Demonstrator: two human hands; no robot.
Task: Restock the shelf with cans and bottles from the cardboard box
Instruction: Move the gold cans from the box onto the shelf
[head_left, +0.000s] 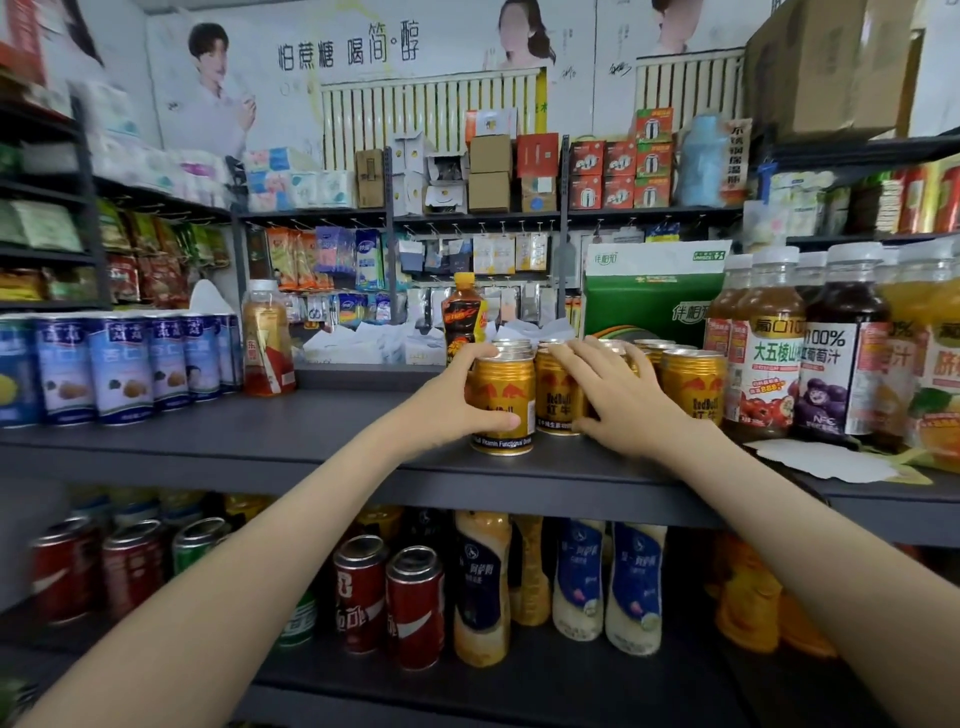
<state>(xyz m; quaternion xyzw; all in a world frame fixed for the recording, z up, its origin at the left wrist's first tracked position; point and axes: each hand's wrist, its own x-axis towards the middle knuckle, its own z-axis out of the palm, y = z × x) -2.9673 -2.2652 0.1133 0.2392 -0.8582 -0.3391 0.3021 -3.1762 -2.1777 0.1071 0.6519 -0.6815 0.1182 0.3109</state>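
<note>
I see my left hand (457, 397) clamped on the front gold can (503, 410), with the fingers curled over its top rim and the thumb across its label. The can stands upright near the front edge of the upper shelf (260, 431). My right hand (621, 397) lies flat, fingers spread and fairly straight over the tops of the other gold cans (693, 387), which are packed together just behind and beside the front one. The two hands are near each other but not touching.

Blue-and-white cans (119, 369) stand in a row at the left of the same shelf, and juice bottles (769, 343) with white caps are crowded at the right. A dark bottle with a yellow cap (464, 312) rises behind the gold cans. On the lower shelf stand red cans (389, 597) and cream bottles (608, 582).
</note>
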